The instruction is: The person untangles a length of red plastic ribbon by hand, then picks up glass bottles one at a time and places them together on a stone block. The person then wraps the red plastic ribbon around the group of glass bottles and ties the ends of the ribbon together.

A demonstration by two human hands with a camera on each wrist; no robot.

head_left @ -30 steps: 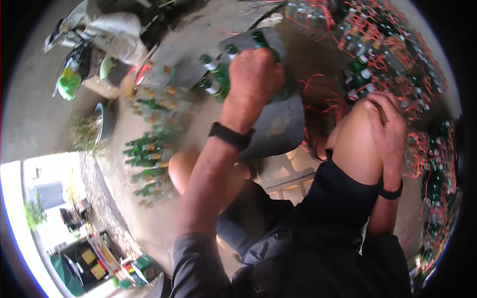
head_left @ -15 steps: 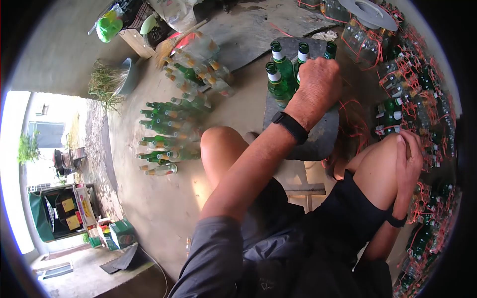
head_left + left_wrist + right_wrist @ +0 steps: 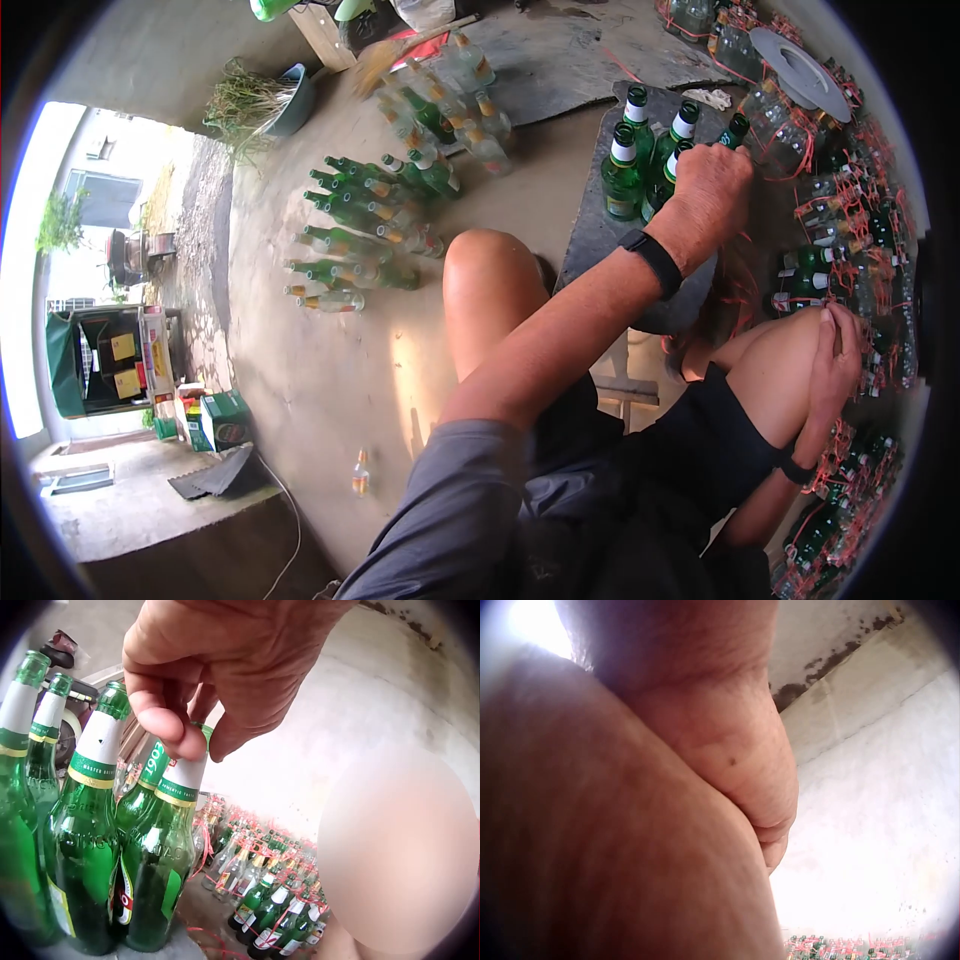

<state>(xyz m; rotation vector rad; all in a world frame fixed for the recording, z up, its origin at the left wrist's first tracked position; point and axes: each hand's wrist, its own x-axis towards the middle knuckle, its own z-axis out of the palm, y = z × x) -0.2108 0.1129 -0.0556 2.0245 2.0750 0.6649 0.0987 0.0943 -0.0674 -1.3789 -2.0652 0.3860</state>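
Observation:
Several green beer bottles with white neck labels stand upright in a cluster on a grey slab in front of the knees. My left hand reaches over them from above. In the left wrist view, its thumb and fingers pinch the top of one green beer bottle, hiding its mouth. That bottle stands upright, close against its neighbours. My right hand rests with extended fingers on the right knee; the right wrist view shows it lying against the bare leg.
Loose green and clear bottles stand in groups on the floor at left, with one lone bottle nearer. Bottle bundles tied with red string line the right side. A broom and a basin of dry stalks lie beyond.
The head view has swung left, so the slab and bottles sit further right in it. My left hand stays over the bottle cluster, and my right hand stays on the knee.

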